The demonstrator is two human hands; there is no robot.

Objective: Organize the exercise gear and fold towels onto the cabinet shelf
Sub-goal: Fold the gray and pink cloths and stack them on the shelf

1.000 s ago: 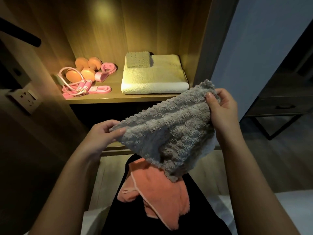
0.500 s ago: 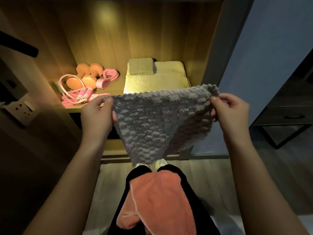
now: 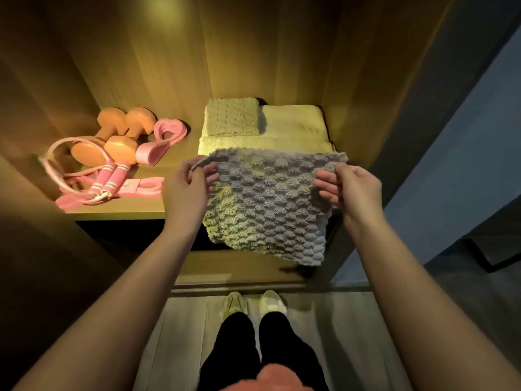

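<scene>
- Left hand (image 3: 187,190) and right hand (image 3: 349,190), apart, pinch top corners of the grey towel (image 3: 267,204).
- It hangs crosswise at the shelf (image 3: 135,208) front edge, folded towels (image 3: 293,122) straight behind.

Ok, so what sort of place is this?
Probably a home wardrobe or closet nook: a warmly lit wooden cabinet shelf holds folded cream terry towels and orange dumbbells, with a grey bobbled towel held before it and wood-plank flooring below.

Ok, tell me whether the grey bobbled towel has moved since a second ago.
Yes. The grey bobbled towel rose towards the wooden cabinet shelf: earlier mostly below its front edge, its top now overlaps the large folded cream towel there.
</scene>
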